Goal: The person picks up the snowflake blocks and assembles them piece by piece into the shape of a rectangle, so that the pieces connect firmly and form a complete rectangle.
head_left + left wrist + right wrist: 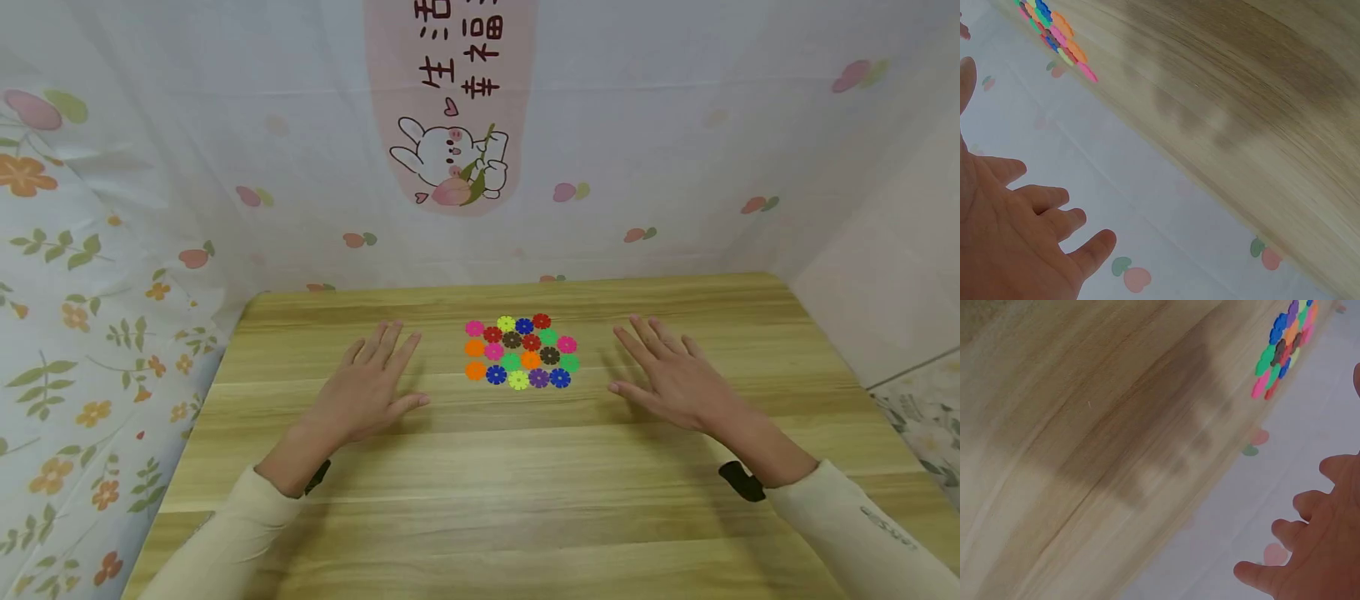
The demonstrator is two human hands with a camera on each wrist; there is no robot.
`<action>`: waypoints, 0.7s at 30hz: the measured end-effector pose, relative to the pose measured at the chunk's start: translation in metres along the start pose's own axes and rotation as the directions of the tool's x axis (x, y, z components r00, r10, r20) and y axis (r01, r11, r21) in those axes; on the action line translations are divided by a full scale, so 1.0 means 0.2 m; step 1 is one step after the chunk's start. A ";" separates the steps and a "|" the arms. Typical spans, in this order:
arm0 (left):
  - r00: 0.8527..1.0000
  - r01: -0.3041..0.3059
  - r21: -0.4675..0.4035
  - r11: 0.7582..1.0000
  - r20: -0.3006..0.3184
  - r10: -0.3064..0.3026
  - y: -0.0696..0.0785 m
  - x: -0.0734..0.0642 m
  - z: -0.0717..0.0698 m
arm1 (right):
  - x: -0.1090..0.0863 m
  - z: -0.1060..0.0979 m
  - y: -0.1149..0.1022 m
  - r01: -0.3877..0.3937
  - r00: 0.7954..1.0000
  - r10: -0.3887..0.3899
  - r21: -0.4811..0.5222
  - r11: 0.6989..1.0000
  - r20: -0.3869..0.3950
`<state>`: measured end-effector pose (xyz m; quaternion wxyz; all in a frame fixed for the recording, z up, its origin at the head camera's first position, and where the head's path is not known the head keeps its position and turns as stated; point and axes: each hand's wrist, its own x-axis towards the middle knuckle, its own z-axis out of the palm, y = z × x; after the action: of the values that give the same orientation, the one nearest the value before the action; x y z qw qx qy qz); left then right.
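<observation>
My left hand (360,404) and my right hand (678,383) are both spread wide, the fingers almost straight and a little apart, and neither one is holding anything. I believe they are above the table (480,475), because in the wrist views the shadows (1191,400) fall apart from them. Between my hands, touching neither, the small notched discs (528,355) lie flat and close together in rough rows of many colours. I would judge this as a waiting step, with the handling of discs not yet begun. To take one, I think the next move calls for bringing a hand inward and pinching carefully at a thin edge, so that the neighbours do not slide. Further out are my pale sleeves (232,533), and behind the table hangs a white cloth (600,142) with a printed rabbit (437,150).
</observation>
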<state>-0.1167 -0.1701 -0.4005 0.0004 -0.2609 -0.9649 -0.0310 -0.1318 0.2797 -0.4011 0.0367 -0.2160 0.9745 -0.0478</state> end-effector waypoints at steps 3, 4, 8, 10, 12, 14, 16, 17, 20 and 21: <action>1.000 -0.001 0.006 1.000 0.004 0.001 0.00 -0.01 0.00 | 0.00 0.00 0.00 -0.001 1.000 0.001 0.002 1.000 0.004; 1.000 -0.003 0.012 1.000 0.006 0.003 0.01 -0.01 0.00 | 0.00 -0.01 0.00 -0.004 1.000 0.004 0.003 1.000 0.008; 1.000 -0.009 0.035 0.999 0.006 0.009 0.01 -0.01 0.00 | 0.01 -0.01 0.00 -0.005 1.000 0.005 0.008 1.000 0.016; 1.000 -0.012 0.043 0.999 0.004 0.012 0.01 -0.01 0.00 | 0.01 -0.02 0.00 -0.004 1.000 0.004 0.005 1.000 0.016; 1.000 -0.019 0.043 0.999 0.005 0.018 0.01 -0.01 0.00 | 0.01 -0.02 0.00 -0.002 1.000 0.002 -0.004 1.000 0.009; 1.000 -0.024 0.049 0.998 0.009 0.024 0.01 -0.01 -0.01 | 0.01 -0.03 0.01 0.004 1.000 -0.004 -0.019 1.000 0.006; 1.000 -0.030 0.055 0.998 0.012 0.029 0.00 0.00 -0.01 | 0.02 -0.04 0.01 0.016 1.000 -0.016 -0.042 0.999 0.003; 0.999 -0.031 0.057 0.998 0.016 0.031 0.00 0.01 -0.01 | 0.02 -0.04 0.01 0.021 1.000 -0.020 -0.053 0.998 0.004; 0.999 -0.032 0.058 0.998 0.032 0.030 -0.01 0.02 -0.02 | 0.04 -0.06 0.02 0.038 0.999 -0.037 -0.077 0.996 0.019; 0.999 -0.032 0.052 0.998 0.037 0.030 -0.02 0.03 -0.03 | 0.04 -0.07 0.02 0.041 0.999 -0.039 -0.084 0.996 0.021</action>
<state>-0.1236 -0.1700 -0.3949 -0.0096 -0.2761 -0.9611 -0.0007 -0.1428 0.2808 -0.3885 0.0363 -0.2372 0.9708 -0.0053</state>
